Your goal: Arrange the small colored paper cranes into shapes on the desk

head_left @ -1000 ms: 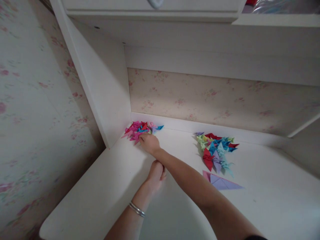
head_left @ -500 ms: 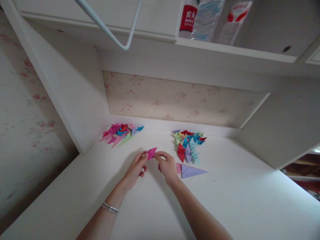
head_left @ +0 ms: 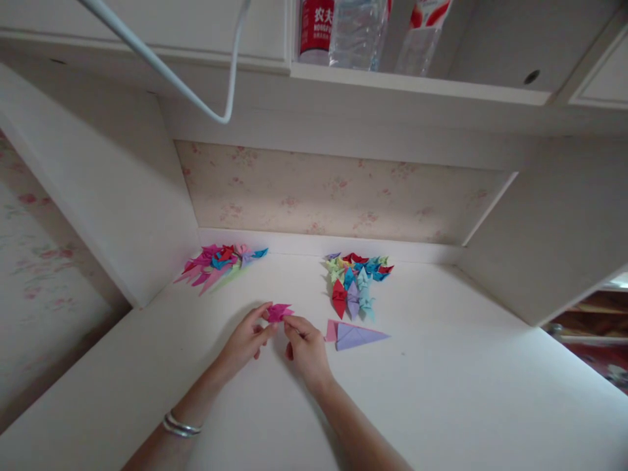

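Note:
A small pink folded paper piece (head_left: 279, 312) is pinched between the fingertips of my left hand (head_left: 244, 339) and my right hand (head_left: 305, 345), just above the white desk (head_left: 441, 392). A silver bangle (head_left: 179, 425) circles my left wrist. In the desk's back left corner lies a pile of mostly pink and red folded papers (head_left: 216, 261). A second pile of mixed-colour folded papers (head_left: 356, 281) lies at the back middle. A flat purple and pink folded sheet (head_left: 353, 335) rests just right of my right hand.
A white side panel (head_left: 112, 216) walls the desk on the left, and another (head_left: 549, 242) on the right. A shelf overhead carries plastic bottles (head_left: 358, 29). A white hanger wire (head_left: 167, 65) crosses the upper left. Floral wallpaper (head_left: 333, 196) backs the desk.
My right hand drew back from the left corner pile with a pink piece. Both hands met on it and brought it a little lower and nearer. The camera swung to the right and upward.

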Motion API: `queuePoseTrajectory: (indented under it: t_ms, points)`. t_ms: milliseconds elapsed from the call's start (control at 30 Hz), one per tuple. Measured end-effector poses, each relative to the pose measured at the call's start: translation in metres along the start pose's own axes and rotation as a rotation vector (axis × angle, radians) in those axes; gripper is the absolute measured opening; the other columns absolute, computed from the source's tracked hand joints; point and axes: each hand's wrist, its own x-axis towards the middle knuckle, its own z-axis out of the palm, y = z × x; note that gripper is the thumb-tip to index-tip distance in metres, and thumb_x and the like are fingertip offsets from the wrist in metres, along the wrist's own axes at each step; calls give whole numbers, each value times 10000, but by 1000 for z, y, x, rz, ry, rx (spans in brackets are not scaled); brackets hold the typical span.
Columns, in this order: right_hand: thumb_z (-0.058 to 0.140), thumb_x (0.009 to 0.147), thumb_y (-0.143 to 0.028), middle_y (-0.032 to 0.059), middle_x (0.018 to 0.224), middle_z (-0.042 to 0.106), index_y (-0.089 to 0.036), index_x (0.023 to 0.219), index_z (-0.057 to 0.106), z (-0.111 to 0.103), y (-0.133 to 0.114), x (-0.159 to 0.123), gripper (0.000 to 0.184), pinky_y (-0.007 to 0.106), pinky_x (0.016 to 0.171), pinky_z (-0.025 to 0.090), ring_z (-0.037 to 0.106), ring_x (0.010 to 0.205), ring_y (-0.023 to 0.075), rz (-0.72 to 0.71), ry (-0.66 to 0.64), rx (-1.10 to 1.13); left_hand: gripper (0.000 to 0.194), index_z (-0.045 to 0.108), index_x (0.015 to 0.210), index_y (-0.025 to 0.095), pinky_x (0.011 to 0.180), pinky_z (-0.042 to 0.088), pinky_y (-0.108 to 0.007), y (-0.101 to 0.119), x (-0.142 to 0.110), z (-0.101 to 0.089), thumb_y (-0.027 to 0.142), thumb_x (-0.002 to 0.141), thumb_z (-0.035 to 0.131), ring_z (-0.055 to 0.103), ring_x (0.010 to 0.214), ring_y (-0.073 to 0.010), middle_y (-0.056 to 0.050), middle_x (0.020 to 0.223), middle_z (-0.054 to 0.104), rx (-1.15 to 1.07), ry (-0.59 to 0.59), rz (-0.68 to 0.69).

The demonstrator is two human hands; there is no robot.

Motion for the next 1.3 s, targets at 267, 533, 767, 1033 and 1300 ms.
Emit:
queuePoseTrajectory:
  t_ms: [267,533,767,1033,1300]
  points:
    - [562,823,-292,54,1087,649,-240,959,759,4,-3,-3,245,212,403,392,505,461,56,-54,-102,67,613,520,1262,166,324,341,-183,-3,3,5,564,799,565,442,424,-80,16,703,573,13,128,29]
    - [628,766,-315,66,1100,665,-220,1006,747,9,-9,-6,284,224,419,382,517,437,58,39,-143,180,439,584,894,171,380,322,-190,-6,5,1,595,836,487,422,369,-100,72,437,453,15,138,57]
    - [703,727,-448,22,735,661,-151,1059,693,5,-8,0,445,223,403,336,465,401,71,150,37,260,358,572,905,168,407,340,-189,-6,5,-3,515,822,541,428,428,-93,53,518,501,-183,115,42]
    - [688,746,-527,-17,598,559,-139,1088,672,5,-6,2,517,226,431,326,446,450,85,199,-48,331,288,612,854,144,448,420,-223,11,-6,5,411,752,648,481,503,-97,12,656,556,-355,-46,-70]
    - [758,653,-265,-29,845,584,-253,1089,627,5,-4,-3,456,216,465,366,484,518,70,127,-143,356,241,625,770,138,489,429,-235,13,-7,2,379,761,634,521,531,-110,-10,656,598,-379,-74,-87]
